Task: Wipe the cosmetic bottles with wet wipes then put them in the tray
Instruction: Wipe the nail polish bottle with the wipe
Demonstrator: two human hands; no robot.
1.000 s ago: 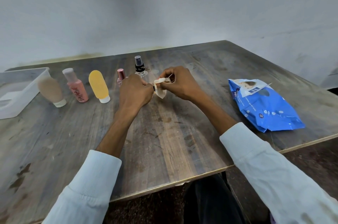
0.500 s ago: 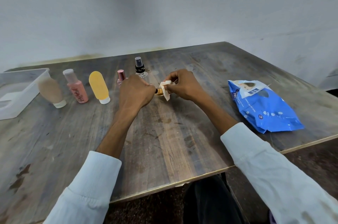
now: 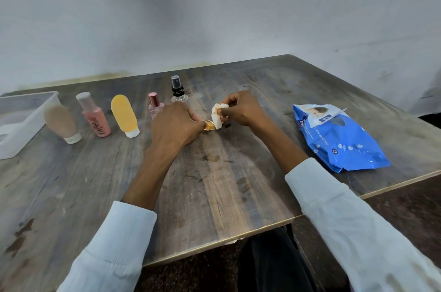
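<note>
Cosmetic bottles are the job, and you have 1 in hand: your left hand (image 3: 177,126) grips a small bottle with its gold end (image 3: 210,126) poking out toward your right hand (image 3: 241,109), which pinches a folded wet wipe (image 3: 217,117) against that end. Holding it low over the middle of the worktop (image 3: 226,184) probably steadies it while you rub.

5 more wait in a row toward the far edge, likely lined up for their turn: a beige tube (image 3: 60,123), a pink bottle (image 3: 95,117), a yellow tube (image 3: 124,116), a small pink bottle (image 3: 155,106) and a clear spray bottle (image 3: 178,90). A translucent tray (image 3: 26,110) sits at the far left corner, just beside the beige tube. A blue wipes pack (image 3: 338,139) lies near the right edge, within your right hand's reach.

You work on worn, stained dark wood with a pale edge strip, set against a plain grey-white wall.
</note>
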